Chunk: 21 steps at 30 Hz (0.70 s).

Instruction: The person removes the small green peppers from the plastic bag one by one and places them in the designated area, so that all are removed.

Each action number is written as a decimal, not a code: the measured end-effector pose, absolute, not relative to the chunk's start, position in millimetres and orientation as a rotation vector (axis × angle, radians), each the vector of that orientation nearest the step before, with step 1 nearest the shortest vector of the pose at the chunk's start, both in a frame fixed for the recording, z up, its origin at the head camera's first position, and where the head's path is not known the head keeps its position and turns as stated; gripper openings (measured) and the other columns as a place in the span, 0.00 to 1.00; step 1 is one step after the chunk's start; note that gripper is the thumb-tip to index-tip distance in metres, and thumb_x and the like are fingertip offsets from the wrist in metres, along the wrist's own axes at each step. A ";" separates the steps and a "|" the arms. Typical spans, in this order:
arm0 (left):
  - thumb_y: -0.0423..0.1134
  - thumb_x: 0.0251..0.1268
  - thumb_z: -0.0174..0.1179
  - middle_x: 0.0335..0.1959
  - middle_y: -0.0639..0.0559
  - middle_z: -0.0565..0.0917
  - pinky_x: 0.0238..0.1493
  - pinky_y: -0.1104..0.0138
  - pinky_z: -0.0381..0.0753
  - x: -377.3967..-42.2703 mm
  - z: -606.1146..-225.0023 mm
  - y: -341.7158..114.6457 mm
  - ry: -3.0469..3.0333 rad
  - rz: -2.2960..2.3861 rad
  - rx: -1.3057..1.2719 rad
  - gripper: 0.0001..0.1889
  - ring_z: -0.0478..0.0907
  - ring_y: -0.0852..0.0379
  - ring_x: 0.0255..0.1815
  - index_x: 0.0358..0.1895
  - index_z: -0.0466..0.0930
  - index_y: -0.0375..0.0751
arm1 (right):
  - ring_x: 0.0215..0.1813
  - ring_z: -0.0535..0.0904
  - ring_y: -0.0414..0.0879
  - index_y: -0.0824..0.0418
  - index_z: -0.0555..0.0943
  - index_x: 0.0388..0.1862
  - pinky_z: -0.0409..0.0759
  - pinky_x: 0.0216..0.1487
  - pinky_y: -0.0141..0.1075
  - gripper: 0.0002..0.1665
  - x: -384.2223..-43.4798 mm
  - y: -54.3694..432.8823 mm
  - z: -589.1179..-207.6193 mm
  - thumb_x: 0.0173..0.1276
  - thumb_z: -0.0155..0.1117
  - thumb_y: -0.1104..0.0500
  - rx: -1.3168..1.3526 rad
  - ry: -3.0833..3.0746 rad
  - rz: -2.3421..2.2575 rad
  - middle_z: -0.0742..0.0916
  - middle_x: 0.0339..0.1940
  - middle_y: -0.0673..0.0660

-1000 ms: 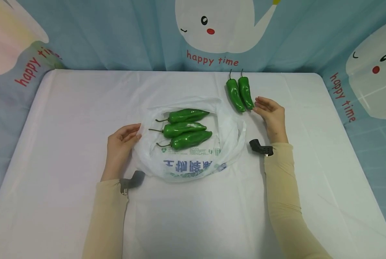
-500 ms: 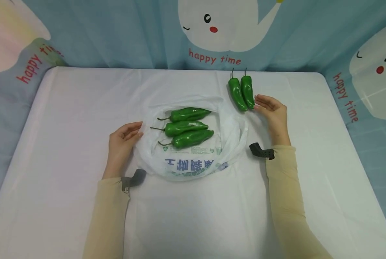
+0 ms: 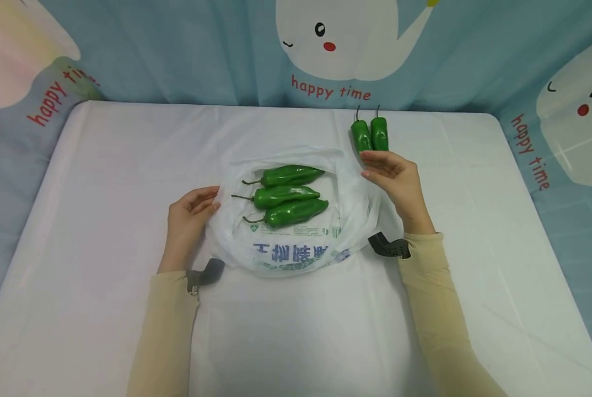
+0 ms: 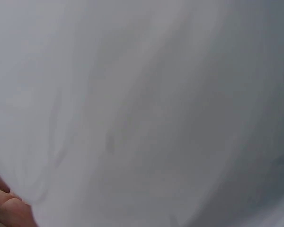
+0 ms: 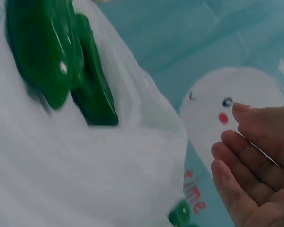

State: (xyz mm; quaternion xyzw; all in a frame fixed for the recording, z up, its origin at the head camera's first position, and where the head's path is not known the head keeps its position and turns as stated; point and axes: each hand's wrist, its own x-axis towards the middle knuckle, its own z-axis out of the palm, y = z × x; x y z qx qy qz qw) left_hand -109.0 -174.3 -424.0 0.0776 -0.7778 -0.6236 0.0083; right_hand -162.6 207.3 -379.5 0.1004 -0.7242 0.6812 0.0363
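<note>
Three green peppers (image 3: 288, 197) lie side by side inside a white plastic bag (image 3: 353, 204), its mouth spread wide in the head view. My left hand (image 3: 187, 223) pinches the bag's left rim between thumb and fingers; in the left wrist view the plastic (image 4: 146, 113) hides nearly everything but some fingertips at the lower left. Past the bag's back right corner, two more green peppers (image 3: 361, 135) lie with stems pointing away. My right hand (image 3: 395, 184), fingers loosely bent and thumb apart, holds nothing. It hovers at the bag's right rim and covers the lower ends of those two peppers.
A white cloth covers the table (image 3: 296, 331). Along its back edge hangs a blue curtain (image 3: 177, 55) printed with white cartoon figures. The pair's stems reach the back edge. Each wrist carries a black camera mount (image 3: 389, 245).
My right hand has moved left from beside the two loose peppers to the bag's right rim. The left hand, bag and peppers stay as they were, apart from a slight view shift.
</note>
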 end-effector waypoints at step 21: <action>0.27 0.62 0.59 0.53 0.40 0.79 0.48 0.79 0.75 -110.3 -425.7 -174.3 -2.419 -1.957 0.249 0.18 0.78 0.66 0.45 0.56 0.76 0.30 | 0.55 0.77 0.56 0.77 0.76 0.52 0.76 0.57 0.40 0.20 -149.0 165.7 -383.2 0.59 0.64 0.76 0.554 -2.441 2.146 0.81 0.53 0.66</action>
